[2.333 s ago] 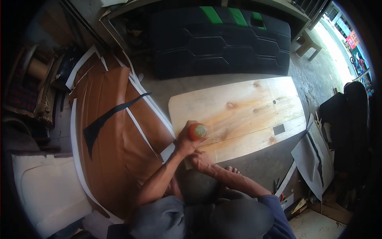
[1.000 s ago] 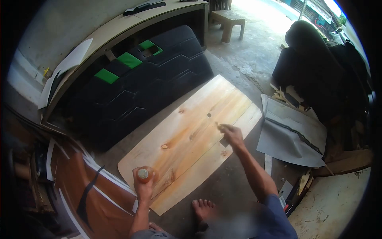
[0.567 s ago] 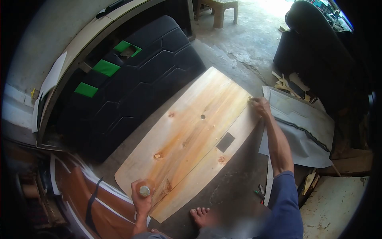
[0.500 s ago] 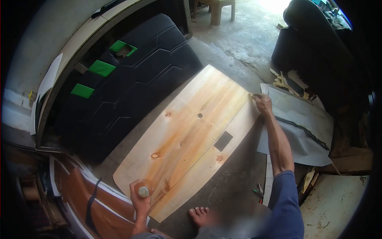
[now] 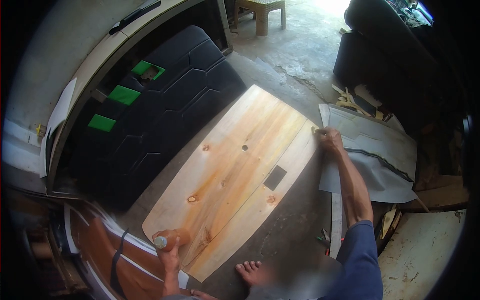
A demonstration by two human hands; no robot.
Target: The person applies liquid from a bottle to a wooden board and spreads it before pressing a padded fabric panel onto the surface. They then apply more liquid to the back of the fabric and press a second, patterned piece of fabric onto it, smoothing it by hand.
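Observation:
A pale wooden board (image 5: 220,170) with brown knots lies across the middle of the head view. It has a small round hole (image 5: 244,148) and a rectangular cutout (image 5: 275,178). My left hand (image 5: 170,260) is closed around an orange-brown bottle (image 5: 177,236) over the board's near left corner. The bottle is tilted, its pale cap (image 5: 160,242) pointing left. At the far right edge of the board, the fingers of my right hand (image 5: 330,140) pinch a small yellowish piece (image 5: 314,130), too small to name exactly.
A black quilted panel (image 5: 170,110) with green patches leans at the left. Brown and white sheet material (image 5: 102,245) lies at the lower left. Grey sheets (image 5: 375,155) and wood scraps (image 5: 355,102) lie at the right. A woven stool (image 5: 261,15) stands at the back.
The bottle in my left hand has tipped from near upright, its cap now turned left. My right hand has shifted slightly down along the board's edge. The whole view has moved a little.

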